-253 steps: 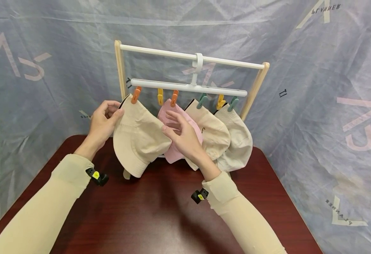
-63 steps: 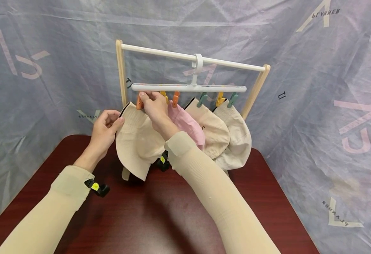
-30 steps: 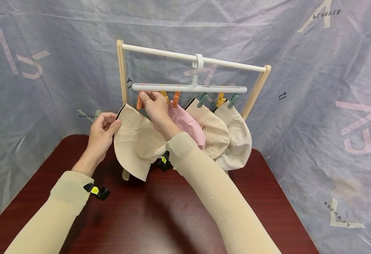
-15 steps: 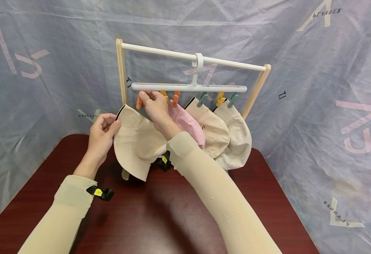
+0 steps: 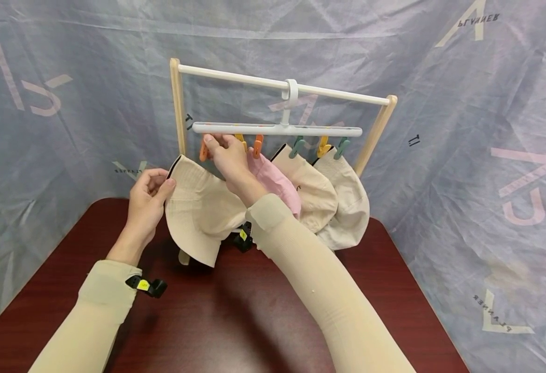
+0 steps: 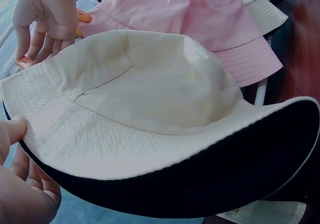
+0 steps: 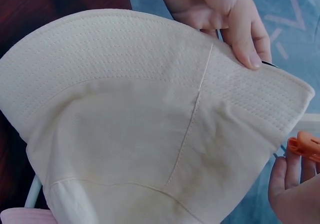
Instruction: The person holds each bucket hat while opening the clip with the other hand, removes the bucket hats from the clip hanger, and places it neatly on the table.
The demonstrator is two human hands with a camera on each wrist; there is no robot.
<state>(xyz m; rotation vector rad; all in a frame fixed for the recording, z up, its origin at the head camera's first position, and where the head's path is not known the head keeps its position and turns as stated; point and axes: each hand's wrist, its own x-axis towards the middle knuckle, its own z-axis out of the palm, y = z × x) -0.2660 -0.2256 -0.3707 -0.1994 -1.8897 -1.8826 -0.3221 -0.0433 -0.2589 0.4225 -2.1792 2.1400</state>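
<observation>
A cream bucket hat [image 5: 193, 202] with a dark lining is at the left of the hanger [image 5: 235, 128]. My left hand [image 5: 147, 199] pinches its brim between thumb and fingers, also plain in the left wrist view. My right hand [image 5: 228, 158] pinches the leftmost orange clip [image 5: 204, 148] under the hanger bar. In the right wrist view that orange clip [image 7: 306, 145] stands apart from the hat's brim edge. A pink hat [image 5: 277, 181] hangs just right of my right hand, partly hidden by my forearm.
Two more cream hats, one in the middle [image 5: 312, 191] and one at the right [image 5: 345, 199], hang from green clips [image 5: 296, 147]. Yellow clips [image 5: 323, 147] hang among them. A rack with wooden posts [image 5: 375, 137] stands on the dark red table [image 5: 184, 321], before a grey cloth backdrop [image 5: 91, 129].
My right hand has gone from beside the hat's crown up to the orange clip and pinches it. The hat has come out of that clip and shifted slightly left and down with my left hand.
</observation>
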